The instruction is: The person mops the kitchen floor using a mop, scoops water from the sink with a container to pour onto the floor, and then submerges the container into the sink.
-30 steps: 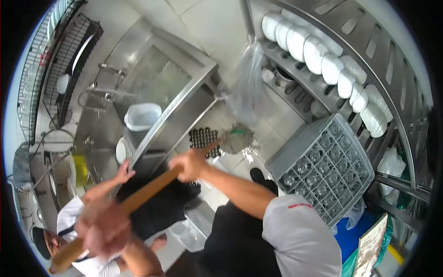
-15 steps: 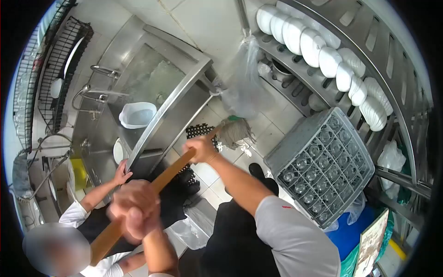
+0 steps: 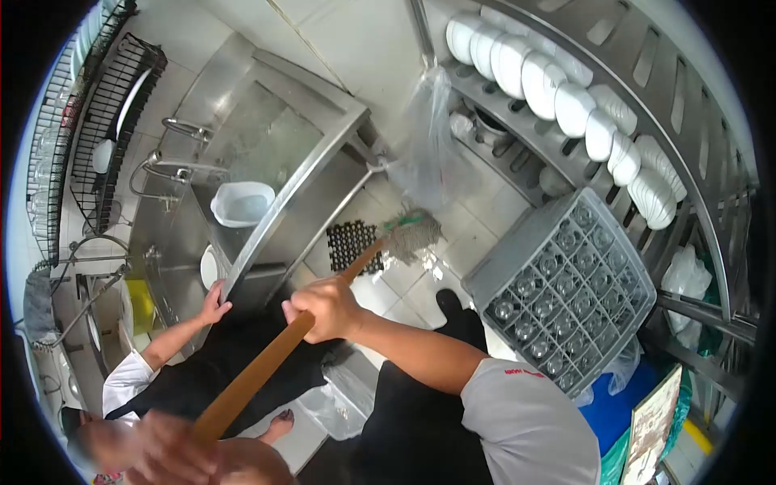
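At far centre, the mop head (image 3: pixel 414 236) is resting beside a black mat (image 3: pixel 347 242); the right hand (image 3: pixel 325 309) is clamping fingers round the handle (image 3: pixel 257 376), the blurred left hand (image 3: pixel 171 451) apparently too. Swinging wide, it could be hitting the co-worker (image 3: pixel 129 386) near left.

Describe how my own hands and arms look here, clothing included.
Your right hand is ungloved, and the right arm wears a short, loose, pale grey-white sleeve with small red lettering near its hem. Your left hand is also bare, though blurred; no left sleeve is in view.
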Demonstrator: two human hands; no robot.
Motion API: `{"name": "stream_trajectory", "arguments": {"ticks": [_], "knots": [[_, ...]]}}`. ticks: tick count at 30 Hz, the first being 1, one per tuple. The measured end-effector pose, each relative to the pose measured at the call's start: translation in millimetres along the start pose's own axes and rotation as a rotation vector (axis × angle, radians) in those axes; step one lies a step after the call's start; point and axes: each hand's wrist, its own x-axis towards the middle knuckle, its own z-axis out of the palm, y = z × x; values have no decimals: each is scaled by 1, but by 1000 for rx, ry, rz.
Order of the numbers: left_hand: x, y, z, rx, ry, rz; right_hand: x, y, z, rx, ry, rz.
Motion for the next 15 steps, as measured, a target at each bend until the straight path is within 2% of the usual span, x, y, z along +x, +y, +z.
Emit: {"name": "stream_trajectory", "arguments": {"ticks": [1,2,3,5,6,7,8,9,10,11,12,14,15], "knots": [[-10,-4,9,-69,-20,-37,-8,-3,3,-59,22,-13],[-19,-9,17,-131,-33,-51,-17,18,-6,115,78,-47],[-27,-10,24,-193,-50,-70,-52,79,-8,79,-39,94],[-30,-20,32,-344,-97,-61,-65,119,-6,-30,-115,119],[-24,-9,30,-163,170,-51,-58,100,-11,-96,-110,23],[-27,21,-14,-129,90,21,-38,64,-16,-75,-176,10],[-24,20,-28,-171,13,65,-22,24,-14,29,-94,-10],[-21,19,-42,-216,-66,106,-14,4,-13,-44,-67,-33],[-21,4,-24,-324,-123,57,-20,-12,-11,-111,-44,-28],[-20,-16,-1,-429,-178,26,-21,-6,-23,46,45,-73],[-18,-32,20,-525,-234,10,-50,48,-22,88,47,12],[-26,-19,36,-469,-28,-83,-74,107,-34,1,-148,76],[-11,-16,30,-428,-60,-67,-54,101,-37,-167,-170,118]]}}
